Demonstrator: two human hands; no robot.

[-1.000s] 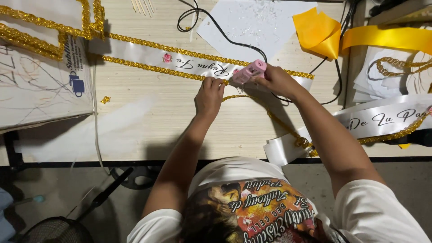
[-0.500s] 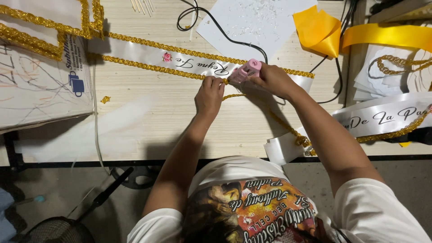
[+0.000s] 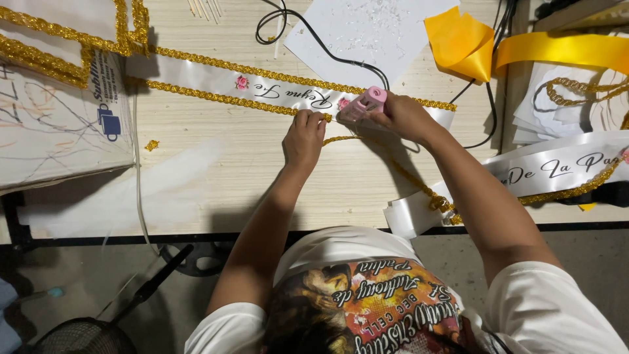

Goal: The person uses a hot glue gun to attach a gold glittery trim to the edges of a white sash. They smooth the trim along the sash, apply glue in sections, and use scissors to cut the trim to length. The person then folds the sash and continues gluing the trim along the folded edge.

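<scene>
A pale wooden table (image 3: 216,164) fills most of the view, crowded with sash work. At its left edge sits a flat cardboard box (image 3: 52,131) with scribbled lines on its face, and gold braid lies piled across its top corner. Across the middle runs the long white sash (image 3: 196,75), lying at a slant from upper left to centre right, edged on both long sides with gold trim (image 3: 216,98) and decorated with script lettering and small pink flowers. A second white sash (image 3: 557,164) with the same gold edging lies at the right, well apart from the hands. Above it a yellow ribbon (image 3: 557,49) trails beside a folded orange-yellow piece, and a white sheet of paper (image 3: 373,33) sits at the top with a black cable (image 3: 314,39) looping over it.

The left hand (image 3: 303,137) rests on the lower edge of the sash, fingers bunched together and pressing down on the gold trim right at the fingertips. Just beside it, the right hand (image 3: 403,117) is wrapped around a small pink glue gun (image 3: 363,103), whose tip meets the sash edge close to the left fingertips. A loose length of gold trim curves away from under the hands toward the table's near right edge.
</scene>
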